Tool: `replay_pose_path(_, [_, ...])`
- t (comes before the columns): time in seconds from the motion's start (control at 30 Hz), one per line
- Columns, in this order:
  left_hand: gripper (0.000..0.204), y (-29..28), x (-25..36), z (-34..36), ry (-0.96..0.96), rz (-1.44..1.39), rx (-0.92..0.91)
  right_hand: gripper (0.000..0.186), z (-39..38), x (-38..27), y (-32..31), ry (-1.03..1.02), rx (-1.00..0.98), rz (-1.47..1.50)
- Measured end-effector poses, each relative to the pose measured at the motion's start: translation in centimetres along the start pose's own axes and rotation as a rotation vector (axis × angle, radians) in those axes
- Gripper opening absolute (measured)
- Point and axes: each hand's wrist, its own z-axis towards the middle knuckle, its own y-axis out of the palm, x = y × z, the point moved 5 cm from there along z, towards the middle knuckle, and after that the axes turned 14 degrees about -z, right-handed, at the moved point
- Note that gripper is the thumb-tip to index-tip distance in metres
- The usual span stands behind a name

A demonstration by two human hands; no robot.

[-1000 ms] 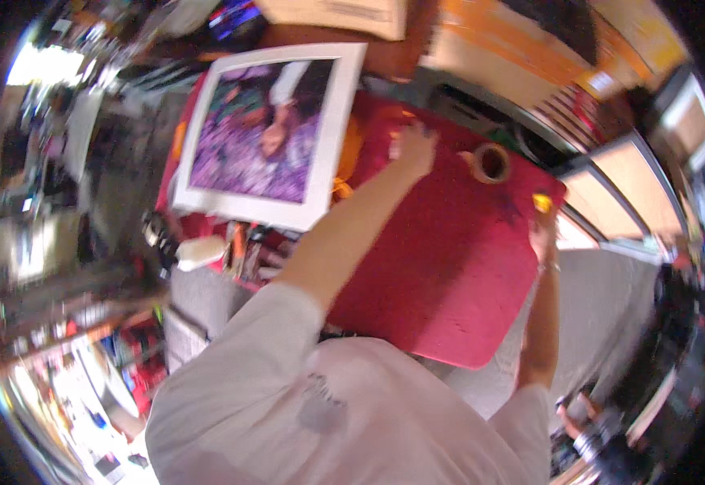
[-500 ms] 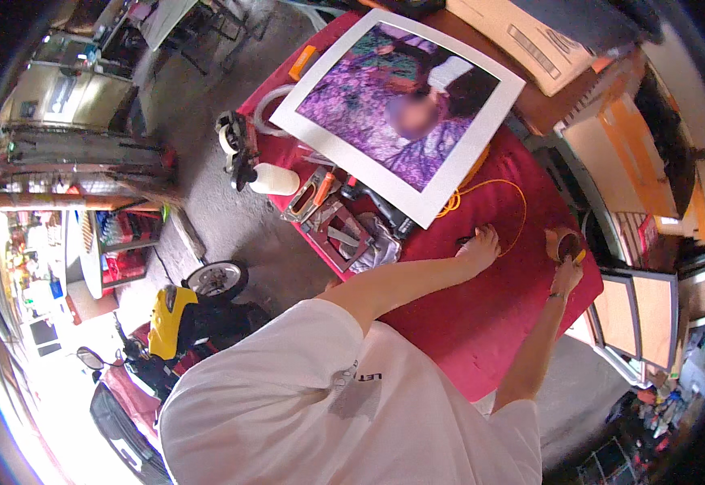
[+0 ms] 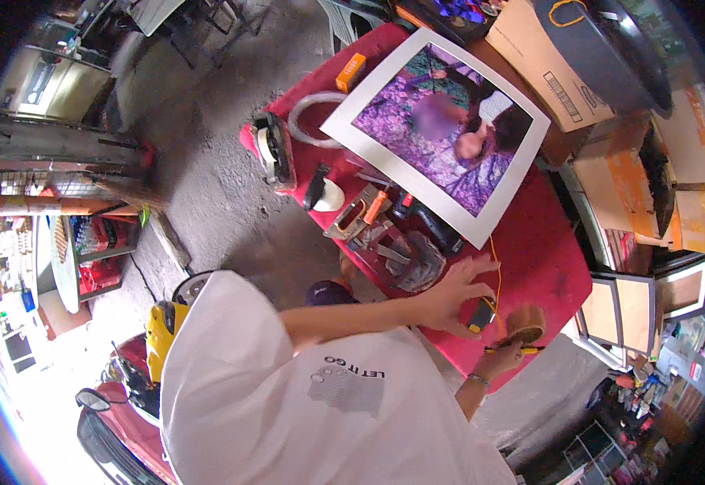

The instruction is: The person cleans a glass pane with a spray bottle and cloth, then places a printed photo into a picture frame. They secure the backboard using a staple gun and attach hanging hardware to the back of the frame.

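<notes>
My left hand [image 3: 458, 295] spreads its fingers over the red mat [image 3: 549, 242], just above a small black-and-yellow tool [image 3: 481, 317] beside a yellow cord [image 3: 492, 249]. My right hand [image 3: 504, 357] grips a slim yellow tool [image 3: 527, 350] against the lower side of a brown tape roll [image 3: 527, 322]; whether it holds the roll too I cannot tell. A white-bordered photo print [image 3: 498, 200] lies at the mat's upper part. Left of my hands are an orange-handled tool [image 3: 375, 208], a black drill [image 3: 437, 226], a stapler [image 3: 351, 220] and a white bottle [image 3: 327, 194].
A clear hose [image 3: 308, 105] and orange box [image 3: 351, 71] lie at the far left of the mat. Cardboard boxes [image 3: 534, 56] stand behind it, framed panels [image 3: 615, 315] at the right. A yellow motorbike [image 3: 161, 339] is at lower left.
The view has turned. My left hand has spread its fingers above the small tool. My right hand, with the yellow tool, has moved from the mat's right edge to the tape roll.
</notes>
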Motion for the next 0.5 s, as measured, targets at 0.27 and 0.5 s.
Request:
replay_pose_path(0.27, [0.052, -24.7, 11.0, -6.9, 0.239, -0.290, 0.918, 0.033, -15.7, -3.7, 18.6, -0.412, -0.465, -0.218])
replay_pose_path(0.5, [0.065, -44.8, 1.0, -4.2, -0.346, 0.604, 0.872, 0.038, -23.7, -9.0, 31.1, -0.660, -0.650, -0.588])
